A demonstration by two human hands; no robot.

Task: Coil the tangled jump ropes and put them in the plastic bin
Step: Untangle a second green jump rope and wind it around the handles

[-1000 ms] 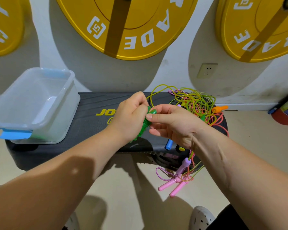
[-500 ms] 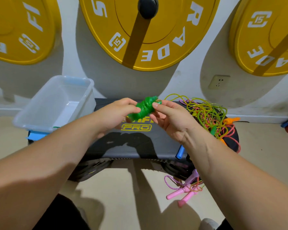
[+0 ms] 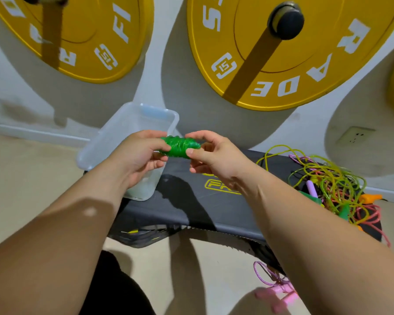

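Observation:
A green jump rope (image 3: 179, 147), wound tightly round its handles into a short bundle, is held between both hands above the right edge of the clear plastic bin (image 3: 132, 123). My left hand (image 3: 141, 155) grips its left end. My right hand (image 3: 214, 155) pinches its right end with thumb and fingertips. The bin stands on the left end of a dark step bench (image 3: 191, 208). A tangle of yellow-green, pink and orange ropes (image 3: 328, 189) lies on the bench's right end.
Pink handles and a purple cord (image 3: 275, 289) hang off the bench's front towards the floor. Yellow weight plates (image 3: 282, 53) hang on the white wall behind, with a wall socket (image 3: 355, 135) at the right. Beige floor surrounds the bench.
Both hands have carried the green bundle left and away from the tangle, from over the bench's middle to above the bin's edge. The view has swung left.

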